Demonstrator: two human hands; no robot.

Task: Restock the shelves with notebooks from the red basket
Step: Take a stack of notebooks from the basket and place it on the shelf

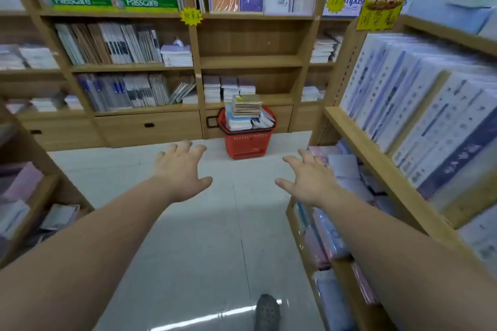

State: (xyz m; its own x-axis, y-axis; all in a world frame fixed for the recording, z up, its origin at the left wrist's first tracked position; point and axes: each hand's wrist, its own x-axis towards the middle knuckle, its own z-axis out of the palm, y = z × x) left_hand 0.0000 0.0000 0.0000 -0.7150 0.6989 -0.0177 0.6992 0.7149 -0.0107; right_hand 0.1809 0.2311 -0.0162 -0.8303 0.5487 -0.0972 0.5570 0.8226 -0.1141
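The pale tiled floor fills the lower centre. A red basket stands on it mid-frame, just before the wooden shelves, and a grey shoe at the bottom edge.

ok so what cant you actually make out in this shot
All in the head view:
- Red basket: how many notebooks lie deeper, hidden by its wall and the piled notebooks.
- Titles on that pile: too small.
- Right-hand shelf covers: print blurred.
- Shoe: cut off by the bottom edge.
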